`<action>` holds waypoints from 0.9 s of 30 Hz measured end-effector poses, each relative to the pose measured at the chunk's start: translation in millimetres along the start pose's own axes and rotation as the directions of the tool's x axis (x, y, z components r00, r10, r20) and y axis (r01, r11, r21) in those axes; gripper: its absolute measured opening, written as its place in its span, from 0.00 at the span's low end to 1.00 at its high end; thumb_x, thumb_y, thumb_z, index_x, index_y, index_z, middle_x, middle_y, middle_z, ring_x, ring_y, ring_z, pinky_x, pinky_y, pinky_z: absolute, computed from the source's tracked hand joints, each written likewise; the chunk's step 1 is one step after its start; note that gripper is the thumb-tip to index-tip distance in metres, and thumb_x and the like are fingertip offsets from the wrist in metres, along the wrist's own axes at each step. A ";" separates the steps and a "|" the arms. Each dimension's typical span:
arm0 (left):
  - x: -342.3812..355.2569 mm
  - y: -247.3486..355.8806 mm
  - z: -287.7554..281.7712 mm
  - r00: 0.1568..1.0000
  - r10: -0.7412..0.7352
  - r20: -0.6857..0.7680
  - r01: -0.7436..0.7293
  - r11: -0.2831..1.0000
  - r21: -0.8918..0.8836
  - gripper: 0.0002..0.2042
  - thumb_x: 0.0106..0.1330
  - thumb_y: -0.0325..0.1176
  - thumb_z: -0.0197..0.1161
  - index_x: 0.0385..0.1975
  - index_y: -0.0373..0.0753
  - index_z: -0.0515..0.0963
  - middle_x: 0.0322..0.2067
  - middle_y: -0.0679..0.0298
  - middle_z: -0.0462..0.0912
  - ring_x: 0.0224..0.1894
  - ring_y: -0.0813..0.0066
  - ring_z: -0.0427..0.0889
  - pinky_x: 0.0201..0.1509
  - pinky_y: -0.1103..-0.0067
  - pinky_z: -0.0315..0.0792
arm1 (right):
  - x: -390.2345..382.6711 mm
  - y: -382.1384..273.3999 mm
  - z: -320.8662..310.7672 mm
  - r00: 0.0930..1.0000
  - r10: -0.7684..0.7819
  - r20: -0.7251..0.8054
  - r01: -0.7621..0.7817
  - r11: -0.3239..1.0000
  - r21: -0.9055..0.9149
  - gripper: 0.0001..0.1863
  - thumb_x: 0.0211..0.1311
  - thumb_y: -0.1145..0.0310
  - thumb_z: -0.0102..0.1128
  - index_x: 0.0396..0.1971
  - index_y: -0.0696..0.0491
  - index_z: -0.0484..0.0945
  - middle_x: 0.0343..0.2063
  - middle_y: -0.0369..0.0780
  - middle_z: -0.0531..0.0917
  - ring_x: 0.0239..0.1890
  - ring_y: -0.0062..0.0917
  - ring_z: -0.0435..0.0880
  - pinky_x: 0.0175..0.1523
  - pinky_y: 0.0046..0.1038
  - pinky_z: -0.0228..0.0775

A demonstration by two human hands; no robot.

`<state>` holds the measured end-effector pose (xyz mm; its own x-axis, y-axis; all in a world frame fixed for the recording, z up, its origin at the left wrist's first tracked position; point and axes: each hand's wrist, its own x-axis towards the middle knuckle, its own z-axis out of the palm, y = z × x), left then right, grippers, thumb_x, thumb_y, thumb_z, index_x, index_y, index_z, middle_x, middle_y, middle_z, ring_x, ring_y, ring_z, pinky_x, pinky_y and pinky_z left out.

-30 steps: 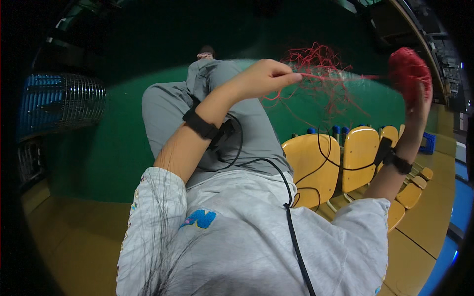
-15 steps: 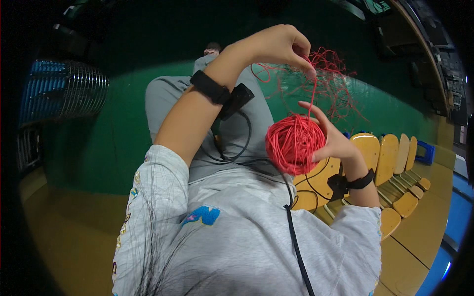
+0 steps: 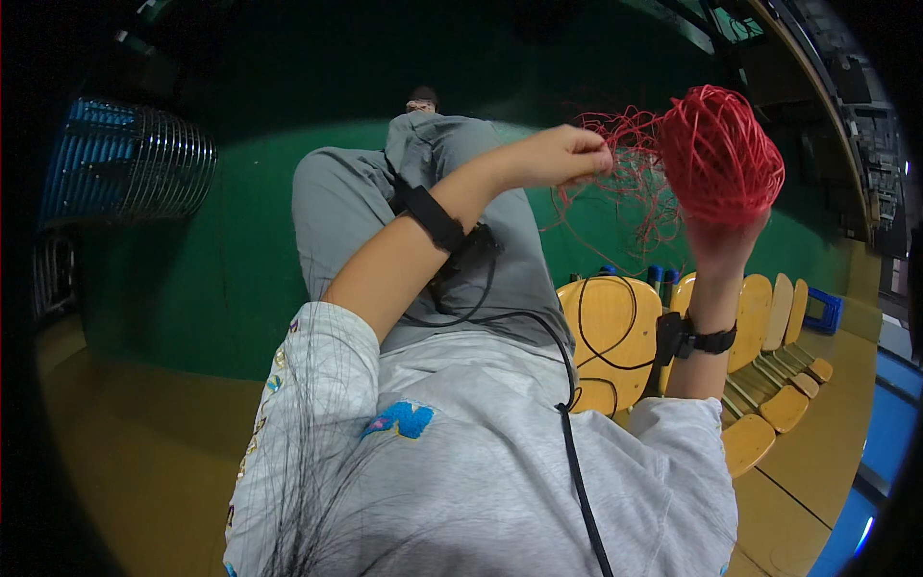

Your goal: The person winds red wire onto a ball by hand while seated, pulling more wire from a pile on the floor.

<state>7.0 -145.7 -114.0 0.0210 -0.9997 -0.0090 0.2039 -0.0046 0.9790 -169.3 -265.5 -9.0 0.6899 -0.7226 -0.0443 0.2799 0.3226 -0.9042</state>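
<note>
My right hand (image 3: 719,248) is raised at the upper right and grips a round ball of red string (image 3: 719,154) from below. A loose tangle of red string (image 3: 630,183) spreads from the ball toward my left hand (image 3: 567,156), which pinches a strand just left of the ball. Both wrists carry black bands. My grey-trousered legs (image 3: 385,192) stretch away below the hands.
A row of yellow seats (image 3: 615,327) runs to the right under my right arm. A green floor (image 3: 192,288) lies beyond, with a blue wire-caged fan (image 3: 125,159) at the left. A black cable (image 3: 567,423) hangs across my grey shirt.
My right hand has lifted the red ball from in front of my lap back up to the upper right. My left hand stayed on the string and dropped slightly.
</note>
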 end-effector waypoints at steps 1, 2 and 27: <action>-1.8 -1.0 4.5 0.998 -0.058 0.032 0.060 0.997 -0.042 0.11 0.68 0.41 0.51 0.31 0.39 0.71 0.21 0.74 0.68 0.22 0.87 0.66 0.27 0.87 0.67 | 4.4 -1.2 -1.1 1.000 0.000 0.003 0.000 1.000 -0.001 0.40 0.54 0.44 0.54 0.62 0.49 0.56 0.61 0.43 0.61 0.62 0.41 0.61 0.63 0.48 0.57; -1.6 -1.1 7.2 0.998 -0.061 0.015 0.061 0.998 -0.012 0.11 0.69 0.39 0.49 0.31 0.38 0.70 0.21 0.72 0.70 0.23 0.85 0.71 0.28 0.84 0.69 | 8.8 -3.0 -2.8 1.000 -0.024 -0.004 0.024 1.000 -0.013 0.39 0.54 0.44 0.55 0.62 0.49 0.56 0.61 0.43 0.62 0.62 0.41 0.61 0.63 0.48 0.58; 10.1 51.5 -9.9 0.982 0.132 0.137 -0.182 0.865 0.467 0.16 0.52 0.47 0.67 0.23 0.38 0.79 0.20 0.68 0.78 0.23 0.80 0.76 0.27 0.83 0.69 | -18.8 26.6 -1.6 0.784 0.418 0.459 -0.158 0.850 -0.503 0.63 0.27 0.63 0.80 0.66 0.49 0.45 0.56 0.46 0.66 0.57 0.35 0.70 0.60 0.38 0.64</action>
<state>27.3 -155.8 -65.7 -0.0865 -0.9851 0.1486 -0.2849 0.1674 0.9438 -175.9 -244.3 -33.0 0.9643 -0.1511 -0.2173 -0.2071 0.0804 -0.9750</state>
